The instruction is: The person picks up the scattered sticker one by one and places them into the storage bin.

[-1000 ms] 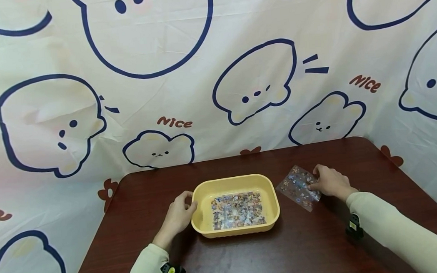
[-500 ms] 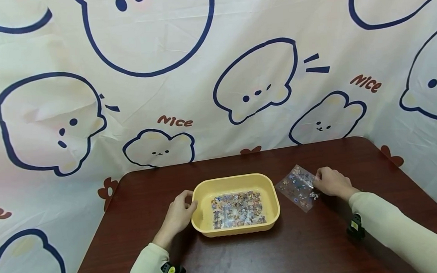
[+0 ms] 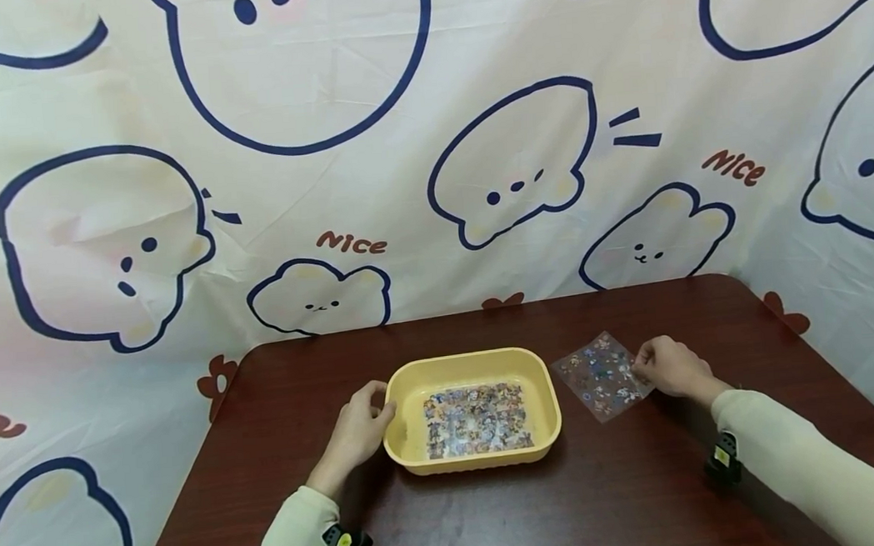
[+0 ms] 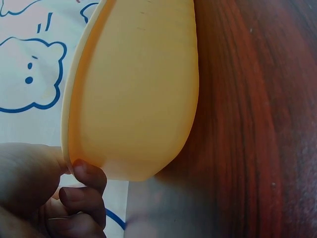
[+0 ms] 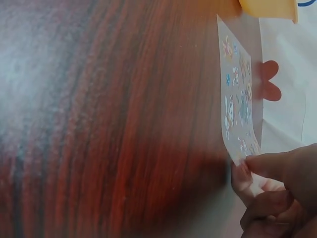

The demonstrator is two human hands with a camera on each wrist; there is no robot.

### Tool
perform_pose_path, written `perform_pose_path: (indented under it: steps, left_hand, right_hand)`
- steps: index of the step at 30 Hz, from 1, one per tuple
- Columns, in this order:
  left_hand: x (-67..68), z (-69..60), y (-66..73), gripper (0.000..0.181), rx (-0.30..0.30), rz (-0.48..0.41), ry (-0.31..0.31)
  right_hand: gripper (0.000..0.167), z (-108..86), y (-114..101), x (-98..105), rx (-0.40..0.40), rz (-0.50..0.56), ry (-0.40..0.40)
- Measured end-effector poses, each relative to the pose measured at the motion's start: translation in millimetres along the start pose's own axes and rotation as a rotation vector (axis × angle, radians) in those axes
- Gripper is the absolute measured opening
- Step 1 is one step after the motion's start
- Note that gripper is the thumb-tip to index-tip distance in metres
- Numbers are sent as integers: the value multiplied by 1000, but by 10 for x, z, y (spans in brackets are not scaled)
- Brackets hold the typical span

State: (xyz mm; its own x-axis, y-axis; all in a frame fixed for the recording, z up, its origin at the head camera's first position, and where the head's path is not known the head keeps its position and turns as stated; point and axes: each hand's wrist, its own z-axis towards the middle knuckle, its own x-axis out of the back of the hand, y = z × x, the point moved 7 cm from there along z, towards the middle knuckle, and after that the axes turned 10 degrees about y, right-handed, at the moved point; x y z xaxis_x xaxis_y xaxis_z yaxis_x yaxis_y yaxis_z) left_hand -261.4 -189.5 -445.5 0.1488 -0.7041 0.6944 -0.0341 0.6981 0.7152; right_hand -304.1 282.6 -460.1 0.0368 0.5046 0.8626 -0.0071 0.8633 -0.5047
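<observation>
A yellow plastic basin (image 3: 475, 464) stands on the table, with a patch of small colourful stickers (image 3: 478, 421) lying in it. My left hand (image 3: 358, 426) pinches the basin's left rim; the left wrist view shows thumb and forefinger of that hand (image 4: 59, 193) on the rim of the tilted-looking basin (image 4: 133, 89). To the right of the basin, my right hand (image 3: 671, 367) pinches the right corner of a clear sticker sheet (image 3: 601, 377) with scattered small figures. In the right wrist view the right hand (image 5: 282, 193) holds this sheet (image 5: 237, 94) between thumb and forefinger, slightly above the table.
The dark reddish-brown wooden table (image 3: 512, 519) has rounded far corners. Behind it hangs a white curtain (image 3: 401, 183) printed with blue cartoon outlines, reaching the table's far edge. A dark device is strapped to each wrist.
My right hand has shifted slightly to the right, and the sheet has turned and changed its tilt in its fingers. My left hand and the basin have stayed in place.
</observation>
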Motion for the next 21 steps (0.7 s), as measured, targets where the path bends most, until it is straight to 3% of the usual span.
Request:
perform_pose_path:
  steps: [21]
  left_hand:
    - [-1,3,3,32,15,2,-5]
  right_hand:
    - [20,-90,16,134,16,138,64]
